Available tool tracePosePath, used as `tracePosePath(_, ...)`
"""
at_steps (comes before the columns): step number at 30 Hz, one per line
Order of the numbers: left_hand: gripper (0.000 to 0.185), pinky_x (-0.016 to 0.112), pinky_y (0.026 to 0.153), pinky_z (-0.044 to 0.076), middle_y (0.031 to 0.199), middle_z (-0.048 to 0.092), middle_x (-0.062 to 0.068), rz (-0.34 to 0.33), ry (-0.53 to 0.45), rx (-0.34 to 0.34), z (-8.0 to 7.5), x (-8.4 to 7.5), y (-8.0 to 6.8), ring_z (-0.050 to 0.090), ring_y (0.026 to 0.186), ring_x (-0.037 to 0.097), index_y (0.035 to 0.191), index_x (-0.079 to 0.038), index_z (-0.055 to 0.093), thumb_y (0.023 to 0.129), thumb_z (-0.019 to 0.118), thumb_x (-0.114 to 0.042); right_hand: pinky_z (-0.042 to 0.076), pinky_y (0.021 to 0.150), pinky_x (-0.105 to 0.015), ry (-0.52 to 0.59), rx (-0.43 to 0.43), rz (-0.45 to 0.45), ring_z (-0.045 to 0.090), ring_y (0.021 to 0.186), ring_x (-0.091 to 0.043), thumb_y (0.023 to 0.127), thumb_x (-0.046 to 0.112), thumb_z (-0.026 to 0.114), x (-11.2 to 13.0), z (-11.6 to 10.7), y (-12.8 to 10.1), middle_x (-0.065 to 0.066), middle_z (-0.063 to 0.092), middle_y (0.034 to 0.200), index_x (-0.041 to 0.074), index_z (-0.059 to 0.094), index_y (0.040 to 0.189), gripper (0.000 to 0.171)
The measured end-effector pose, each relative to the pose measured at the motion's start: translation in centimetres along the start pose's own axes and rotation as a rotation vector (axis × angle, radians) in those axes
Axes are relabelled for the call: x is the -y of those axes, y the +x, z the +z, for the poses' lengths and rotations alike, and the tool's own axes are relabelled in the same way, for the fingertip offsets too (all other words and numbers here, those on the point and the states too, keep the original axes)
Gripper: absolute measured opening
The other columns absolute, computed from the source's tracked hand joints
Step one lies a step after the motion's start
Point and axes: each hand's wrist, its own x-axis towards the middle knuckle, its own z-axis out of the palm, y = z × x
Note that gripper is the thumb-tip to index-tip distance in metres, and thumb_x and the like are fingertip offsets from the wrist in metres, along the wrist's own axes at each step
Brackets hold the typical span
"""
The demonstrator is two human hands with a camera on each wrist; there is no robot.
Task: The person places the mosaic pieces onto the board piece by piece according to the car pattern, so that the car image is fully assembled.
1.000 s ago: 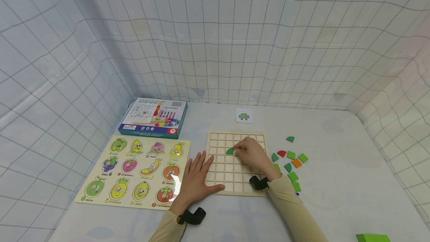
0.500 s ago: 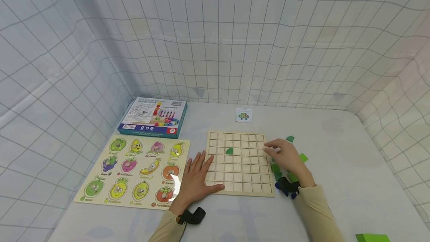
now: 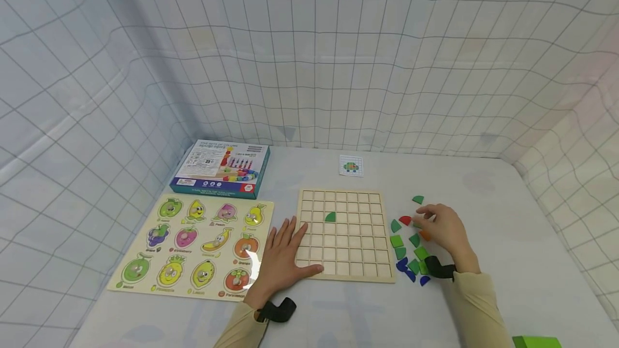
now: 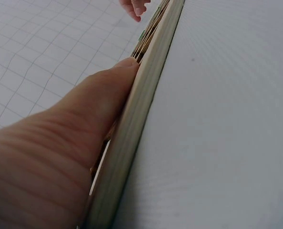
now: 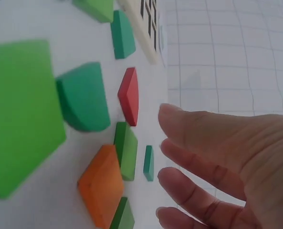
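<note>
Hovering beside a red quarter-circle wood-like tile (image 3: pixel 405 220), likely light, stiff, best edge-pinched, the right hand (image 3: pixel 444 231) stands parted, the left hand (image 3: pixel 282 259) spread.

The table (image 3: pixel 483 230) bears boards (image 3: pixel 356 255), box (image 3: pixel 220 169), card (image 3: pixel 351 166), tiles (image 3: pixel 396 241), perhaps a block (image 3: pixel 535 342).

Fruit board (image 3: pixel 192 257) — "Peach", "Orange", "Lemon"; box (image 3: pixel 220 169) — "FIVE SETS OF COLUMN"

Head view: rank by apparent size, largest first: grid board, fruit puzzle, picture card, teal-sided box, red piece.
1. Fruit puzzle
2. Grid board, partly covered by the left hand
3. Teal-sided box
4. Picture card
5. Red piece
</note>
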Motion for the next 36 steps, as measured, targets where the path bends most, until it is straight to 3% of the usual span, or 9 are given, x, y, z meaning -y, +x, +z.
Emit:
tracePosePath(8, 0.100, 0.050, 0.111, 0.004, 0.154, 0.021, 0.015, 0.005, 0.000, -0.002, -0.1, -0.1, 0.0, 0.012, 0.142, 0.030, 0.148, -0.012, 0.036, 0.071, 0.064, -0.070, 0.048, 0.066, -0.043, -0.031, 0.030, 0.031, 0.055, 0.080, -0.031, 0.081, 0.022, 0.076, -0.7, 0.0, -0.1, -0.016, 0.061, 0.089, -0.003, 0.070, 0.102, 0.033)
tracePosePath(19, 0.100, 0.049, 0.111, 0.003, 0.154, 0.021, 0.014, -0.001, 0.008, 0.012, -0.2, -0.2, 0.0, 0.011, 0.142, 0.029, 0.148, -0.013, 0.035, 0.071, 0.064, -0.070, 0.045, 0.061, -0.033, -0.002, 0.081, 0.077, 0.052, 0.077, -0.026, 0.081, 0.018, 0.075, -1.4, 0.3, 0.1, -0.010, 0.061, 0.086, 0.000, 0.070, 0.099, 0.026)
tracePosePath(36, 0.100, 0.048, 0.112, 0.002, 0.155, 0.020, 0.013, -0.017, 0.014, 0.025, -0.4, -0.2, 0.1, 0.010, 0.143, 0.028, 0.148, -0.013, 0.035, 0.072, 0.062, -0.071, 0.045, 0.065, -0.036, 0.047, 0.201, 0.135, 0.051, 0.077, -0.027, 0.082, 0.018, 0.075, -1.5, -0.1, 1.0, -0.013, 0.057, 0.088, -0.003, 0.061, 0.096, 0.029)
